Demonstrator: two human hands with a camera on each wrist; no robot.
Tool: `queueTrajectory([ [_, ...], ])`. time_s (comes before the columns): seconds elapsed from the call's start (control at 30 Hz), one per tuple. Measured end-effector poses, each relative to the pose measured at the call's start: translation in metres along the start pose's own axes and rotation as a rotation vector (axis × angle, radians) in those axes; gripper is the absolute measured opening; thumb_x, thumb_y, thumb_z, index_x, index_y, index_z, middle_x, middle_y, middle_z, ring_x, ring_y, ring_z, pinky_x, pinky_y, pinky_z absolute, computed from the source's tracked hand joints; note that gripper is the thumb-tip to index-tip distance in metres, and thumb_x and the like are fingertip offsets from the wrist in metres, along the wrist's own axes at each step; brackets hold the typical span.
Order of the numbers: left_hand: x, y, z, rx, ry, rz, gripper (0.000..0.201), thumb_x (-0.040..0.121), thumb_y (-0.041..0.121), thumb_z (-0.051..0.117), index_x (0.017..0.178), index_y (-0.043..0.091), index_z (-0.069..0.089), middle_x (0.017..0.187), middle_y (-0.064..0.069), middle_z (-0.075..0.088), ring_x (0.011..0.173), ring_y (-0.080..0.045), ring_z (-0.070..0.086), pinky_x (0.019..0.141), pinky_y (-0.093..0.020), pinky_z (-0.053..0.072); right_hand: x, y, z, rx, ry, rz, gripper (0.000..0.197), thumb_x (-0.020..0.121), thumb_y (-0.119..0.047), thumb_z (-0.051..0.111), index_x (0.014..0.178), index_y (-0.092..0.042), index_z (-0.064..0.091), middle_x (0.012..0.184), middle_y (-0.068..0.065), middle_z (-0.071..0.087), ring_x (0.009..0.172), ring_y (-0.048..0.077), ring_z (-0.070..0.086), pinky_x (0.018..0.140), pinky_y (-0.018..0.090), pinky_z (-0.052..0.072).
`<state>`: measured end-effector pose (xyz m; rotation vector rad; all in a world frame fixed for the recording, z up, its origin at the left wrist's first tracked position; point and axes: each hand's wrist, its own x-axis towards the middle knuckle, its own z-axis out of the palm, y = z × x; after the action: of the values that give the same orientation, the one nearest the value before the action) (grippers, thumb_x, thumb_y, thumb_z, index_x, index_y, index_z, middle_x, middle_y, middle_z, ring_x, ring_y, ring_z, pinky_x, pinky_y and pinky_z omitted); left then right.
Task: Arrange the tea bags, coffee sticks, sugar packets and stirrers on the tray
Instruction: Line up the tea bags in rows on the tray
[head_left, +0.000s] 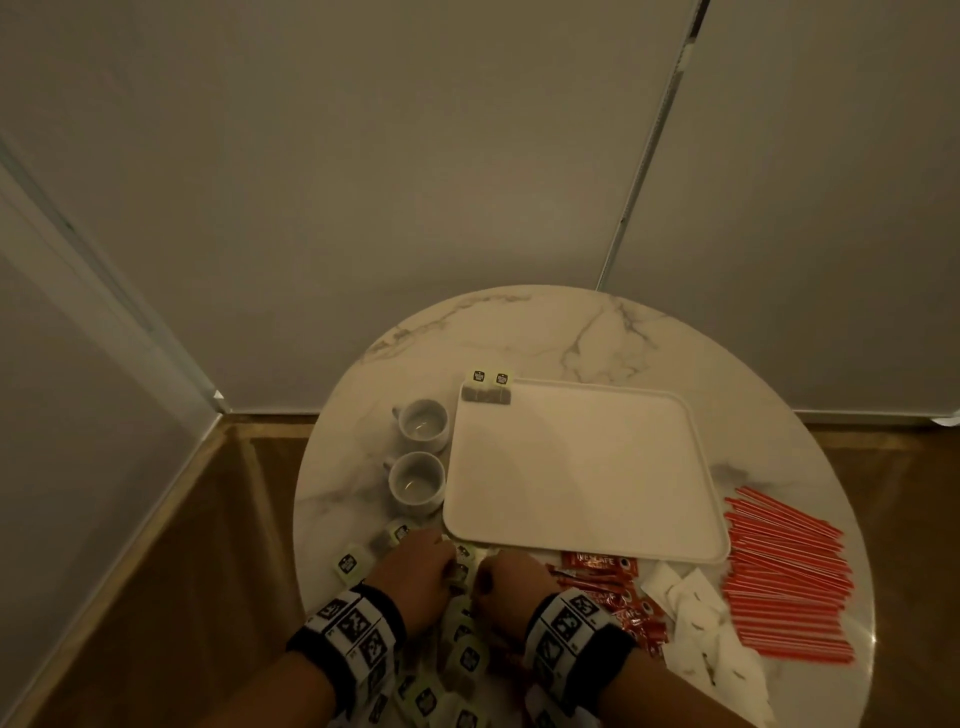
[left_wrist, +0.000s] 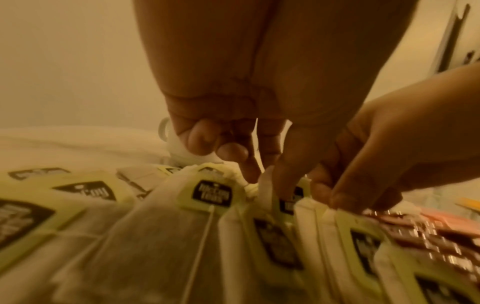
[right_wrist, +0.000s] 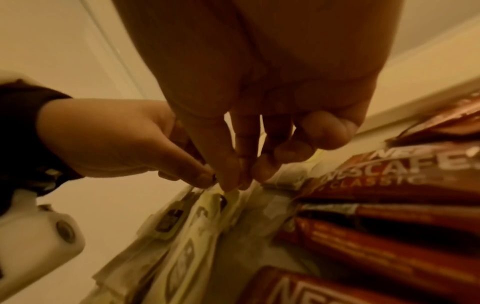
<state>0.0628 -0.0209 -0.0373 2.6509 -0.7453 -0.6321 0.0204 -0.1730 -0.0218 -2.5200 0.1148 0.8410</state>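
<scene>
Yellow-tagged tea bags (head_left: 464, 656), heaped; apparently pinched by left hand (head_left: 415, 574) and right hand (head_left: 506, 584); strings liable to tangle, dragging neighbours.

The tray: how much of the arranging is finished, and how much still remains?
Done: only two tea bags lie in the far left corner of the tray. In hand: the left hand and right hand both pinch tea bags from the pile on the table. Left: the coffee sticks, sugar packets and stirrers lie off the tray.
</scene>
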Motion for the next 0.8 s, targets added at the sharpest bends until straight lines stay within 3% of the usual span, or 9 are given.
queueTrajectory([
  [0.07, -0.001, 0.002, -0.008, -0.108, 0.021, -0.056, 0.005, 0.083, 0.019, 0.057, 0.081, 0.020, 0.053, 0.091, 0.005, 0.052, 0.085, -0.013, 0.050, 0.074, -0.025, 0.042, 0.000, 0.001, -0.002, 0.059, 0.001, -0.011, 0.019, 0.088, -0.021, 0.056, 0.095, -0.010, 0.069, 0.103, 0.009, 0.067, 0.095, 0.024, 0.063, 0.080, 0.029, 0.049],
  [0.17, -0.001, 0.001, -0.024, -0.354, 0.029, -0.119, 0.018, 0.079, 0.021, 0.063, 0.069, 0.024, 0.049, 0.075, 0.006, 0.057, 0.070, -0.009, 0.055, 0.070, -0.026, 0.048, -0.001, 0.006, -0.013, 0.252, 0.024, -0.032, 0.008, 0.082, -0.024, 0.064, 0.075, -0.023, 0.060, 0.084, -0.002, 0.061, 0.080, 0.014, 0.057, 0.069, 0.023, 0.045],
  [0.3, 0.000, 0.002, -0.047, -0.793, 0.081, -0.130, 0.023, 0.082, 0.015, 0.066, 0.071, 0.014, 0.046, 0.085, -0.016, 0.068, 0.085, -0.016, 0.068, 0.084, -0.042, 0.055, -0.002, 0.013, -0.043, 0.475, 0.071, -0.108, 0.017, 0.080, -0.020, 0.068, 0.069, -0.024, 0.056, 0.070, -0.008, 0.057, 0.065, 0.006, 0.053, 0.060, 0.019, 0.045],
  [0.4, 0.002, 0.011, -0.061, -1.039, 0.102, -0.190, 0.016, 0.077, 0.021, 0.061, 0.070, 0.017, 0.047, 0.081, -0.023, 0.059, 0.085, -0.034, 0.064, 0.080, -0.049, 0.052, 0.001, 0.016, -0.066, 0.732, 0.128, -0.130, 0.010, 0.083, -0.007, 0.064, 0.078, -0.014, 0.060, 0.071, 0.000, 0.061, 0.064, 0.010, 0.061, 0.056, 0.025, 0.054],
  [0.47, 0.007, 0.017, -0.064, -1.180, 0.085, -0.230, 0.010, 0.086, 0.013, 0.052, 0.079, 0.013, 0.045, 0.078, -0.020, 0.062, 0.079, -0.036, 0.065, 0.071, -0.046, 0.054, 0.004, 0.017, -0.077, 0.850, 0.178, -0.146, 0.010, 0.084, -0.001, 0.062, 0.080, -0.010, 0.060, 0.071, 0.003, 0.062, 0.065, 0.014, 0.063, 0.053, 0.031, 0.055],
  [0.53, 0.013, 0.026, -0.065, -1.281, 0.050, -0.270, 0.004, 0.093, 0.003, 0.042, 0.095, 0.006, 0.043, 0.087, -0.022, 0.065, 0.078, -0.038, 0.069, 0.063, -0.043, 0.058, 0.009, 0.015, -0.086, 0.908, 0.228, -0.161, 0.012, 0.085, 0.002, 0.061, 0.081, -0.009, 0.059, 0.069, 0.005, 0.060, 0.063, 0.016, 0.061, 0.049, 0.031, 0.054],
  [0.6, 0.017, 0.035, -0.066, -1.361, 0.016, -0.278, 0.020, 0.095, 0.002, 0.039, 0.110, 0.014, 0.044, 0.102, -0.025, 0.065, 0.083, -0.041, 0.070, 0.060, -0.043, 0.058, 0.015, 0.013, -0.093, 0.939, 0.270, -0.168, 0.012, 0.085, 0.003, 0.061, 0.082, -0.009, 0.060, 0.069, 0.007, 0.060, 0.061, 0.017, 0.060, 0.048, 0.032, 0.054],
  [0.67, 0.022, 0.041, -0.064, -1.433, -0.016, -0.260, 0.025, 0.096, 0.006, 0.044, 0.115, 0.021, 0.049, 0.104, -0.023, 0.068, 0.089, -0.040, 0.070, 0.063, -0.043, 0.057, 0.020, 0.012, -0.098, 0.930, 0.307, -0.172, 0.010, 0.084, 0.001, 0.063, 0.083, -0.009, 0.061, 0.070, 0.008, 0.062, 0.061, 0.017, 0.061, 0.050, 0.033, 0.055],
  [0.8, 0.037, 0.047, -0.059, -1.396, 0.079, -0.246, 0.026, 0.089, 0.010, 0.063, 0.115, 0.010, 0.058, 0.099, -0.019, 0.071, 0.089, -0.036, 0.070, 0.070, -0.042, 0.058, 0.035, 0.014, -0.099, 0.837, 0.411, -0.158, 0.014, 0.079, -0.004, 0.069, 0.088, -0.014, 0.063, 0.077, 0.008, 0.066, 0.063, 0.016, 0.062, 0.055, 0.034, 0.056],
])
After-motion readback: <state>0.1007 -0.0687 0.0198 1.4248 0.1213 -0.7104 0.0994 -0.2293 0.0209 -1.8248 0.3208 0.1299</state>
